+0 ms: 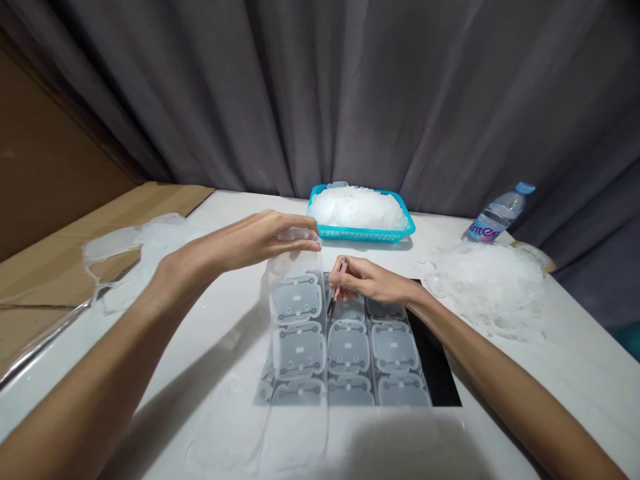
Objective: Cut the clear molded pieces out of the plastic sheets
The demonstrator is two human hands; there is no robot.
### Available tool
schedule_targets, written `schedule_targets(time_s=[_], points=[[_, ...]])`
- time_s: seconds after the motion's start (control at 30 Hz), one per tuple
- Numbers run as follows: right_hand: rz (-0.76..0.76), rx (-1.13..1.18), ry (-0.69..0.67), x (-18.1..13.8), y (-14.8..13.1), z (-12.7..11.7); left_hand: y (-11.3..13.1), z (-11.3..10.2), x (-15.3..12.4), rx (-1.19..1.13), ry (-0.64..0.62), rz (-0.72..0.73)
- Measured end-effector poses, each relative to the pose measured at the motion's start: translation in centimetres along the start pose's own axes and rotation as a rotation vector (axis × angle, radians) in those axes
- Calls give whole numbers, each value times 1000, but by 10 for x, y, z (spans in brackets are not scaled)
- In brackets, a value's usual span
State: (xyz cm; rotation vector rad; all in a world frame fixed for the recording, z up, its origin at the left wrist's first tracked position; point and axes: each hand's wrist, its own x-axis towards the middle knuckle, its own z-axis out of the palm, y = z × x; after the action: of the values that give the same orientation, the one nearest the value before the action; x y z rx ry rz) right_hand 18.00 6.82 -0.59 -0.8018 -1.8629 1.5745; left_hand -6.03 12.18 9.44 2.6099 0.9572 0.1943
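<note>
My left hand pinches the top edge of a clear plastic film strip and lifts it off a sheet of translucent die-cut pieces. That sheet lies on a black mat on the white table. My right hand is closed on pink tweezers, whose tips touch the sheet near its top middle.
A blue basket heaped with clear film pieces stands at the back centre. Loose film piles lie at the right and the left. A water bottle lies at the back right. Cardboard lies beyond the table's left edge. A grey curtain hangs behind.
</note>
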Motion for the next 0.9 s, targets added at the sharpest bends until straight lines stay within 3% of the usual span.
schedule_targets(time_s=[0.37, 0.9], points=[[40, 58, -70, -1, 1, 12, 2, -1, 0, -10, 18, 0], [5, 49, -31, 0, 7, 10, -8, 0, 2, -31, 38, -12]])
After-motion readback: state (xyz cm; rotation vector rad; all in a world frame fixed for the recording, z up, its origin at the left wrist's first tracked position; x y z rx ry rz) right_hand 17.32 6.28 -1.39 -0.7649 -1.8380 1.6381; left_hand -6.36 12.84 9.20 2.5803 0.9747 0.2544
